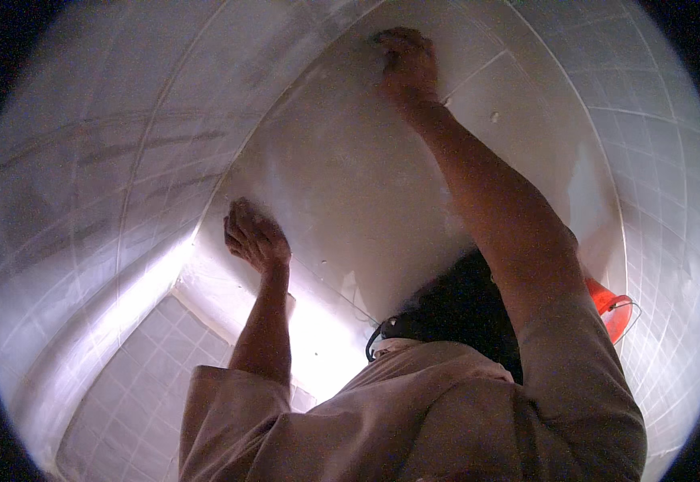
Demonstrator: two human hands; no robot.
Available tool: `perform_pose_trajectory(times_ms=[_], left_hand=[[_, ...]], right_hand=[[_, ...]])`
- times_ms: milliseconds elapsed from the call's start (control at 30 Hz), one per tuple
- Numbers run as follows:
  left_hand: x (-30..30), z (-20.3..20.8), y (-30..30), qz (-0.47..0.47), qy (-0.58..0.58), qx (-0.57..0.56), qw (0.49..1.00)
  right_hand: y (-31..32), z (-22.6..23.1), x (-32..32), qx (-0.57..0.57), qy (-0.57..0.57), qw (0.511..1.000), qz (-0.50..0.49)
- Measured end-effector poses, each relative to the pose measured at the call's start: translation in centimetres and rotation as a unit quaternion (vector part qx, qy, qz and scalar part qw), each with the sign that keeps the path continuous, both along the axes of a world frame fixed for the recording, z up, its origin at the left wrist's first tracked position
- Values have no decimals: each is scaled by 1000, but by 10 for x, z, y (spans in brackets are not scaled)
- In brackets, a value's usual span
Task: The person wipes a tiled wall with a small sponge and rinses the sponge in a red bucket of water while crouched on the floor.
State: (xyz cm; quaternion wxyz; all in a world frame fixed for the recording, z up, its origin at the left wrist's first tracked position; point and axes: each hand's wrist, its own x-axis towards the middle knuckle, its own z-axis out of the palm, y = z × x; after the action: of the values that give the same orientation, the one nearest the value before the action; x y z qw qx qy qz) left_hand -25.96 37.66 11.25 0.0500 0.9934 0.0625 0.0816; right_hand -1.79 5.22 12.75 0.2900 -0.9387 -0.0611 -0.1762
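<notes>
My right hand [411, 63] is stretched far up over a smooth beige panel [342, 161], its fingers bent and closed. A small dark edge shows at its fingertips, but I cannot make out what it is. Lower and to the left, my left hand [257, 233] is near the panel's left border with its fingers loosely bent and slightly apart. Nothing shows in that hand. Whether its fingertips touch the surface is hard to tell.
Pale tiled surfaces rise along the left [109, 153] and right [655, 145] of the panel. A red bucket [609, 311] with a wire handle is at the right, beyond my right arm. Bright light glares at the lower left. A black shape [454, 309] lies between my arms.
</notes>
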Motion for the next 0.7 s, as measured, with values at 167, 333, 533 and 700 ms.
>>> perform_pose_trajectory(times_ms=[167,333,533,700], left_hand=[[14,-7,-18,65,13,52,996],[1,11,-27,89,32,31,995],[-2,15,-21,79,0,6,997],[3,11,-26,83,9,-11,996]], right_hand=[[63,10,-10,49,-15,996,71],[116,3,-67,33,31,975,216],[81,2,-24,4,-1,996,86],[138,5,-100,75,78,960,257]])
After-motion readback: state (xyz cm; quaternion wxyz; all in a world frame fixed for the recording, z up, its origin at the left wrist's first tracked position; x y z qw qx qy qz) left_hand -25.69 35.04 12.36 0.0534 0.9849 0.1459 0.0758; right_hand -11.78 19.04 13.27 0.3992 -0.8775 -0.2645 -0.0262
